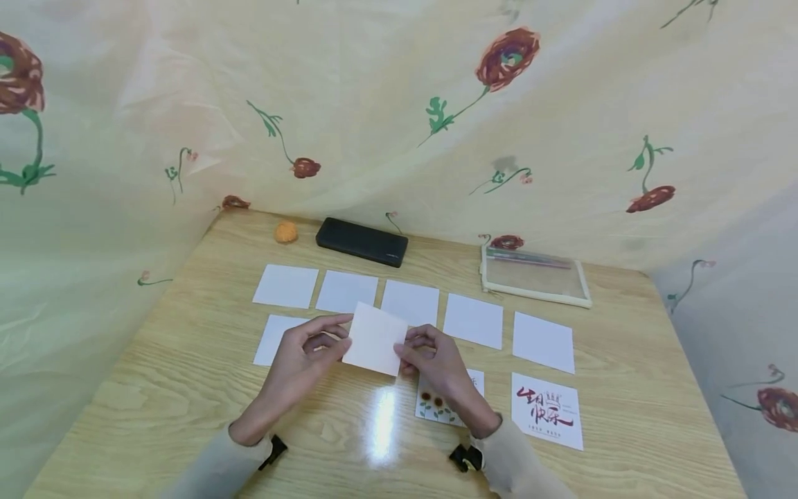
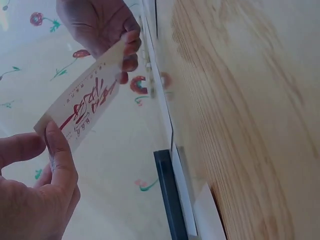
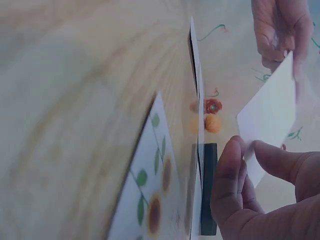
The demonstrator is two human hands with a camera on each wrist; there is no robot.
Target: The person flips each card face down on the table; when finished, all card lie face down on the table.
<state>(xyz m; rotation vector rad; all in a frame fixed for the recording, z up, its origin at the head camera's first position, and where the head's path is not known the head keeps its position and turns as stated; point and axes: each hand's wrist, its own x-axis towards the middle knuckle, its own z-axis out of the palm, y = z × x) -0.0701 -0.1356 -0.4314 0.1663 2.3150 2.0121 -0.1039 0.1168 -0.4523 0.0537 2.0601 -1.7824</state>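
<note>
A square card (image 1: 376, 339) is held up over the middle of the table between both hands. Its blank white side faces the head camera, while red lettering shows on its other side (image 2: 87, 102) in the left wrist view. My left hand (image 1: 309, 351) pinches the card's left edge between thumb and fingers. At the opposite edge, my right hand (image 1: 435, 355) pinches it near the lower corner. Partly covered by the right hand and forearm, a sunflower card (image 1: 436, 407) lies face up. Farther right lies a card with red lettering (image 1: 547, 410), also face up.
Behind the hands is a row of blank white cards, among them one at the left (image 1: 285, 285) and one at the right (image 1: 544, 342). Another white card (image 1: 274, 339) lies partly behind the left hand. Farther back are an orange ball (image 1: 286, 232), a black case (image 1: 361, 242) and a clear zip pouch (image 1: 536, 277).
</note>
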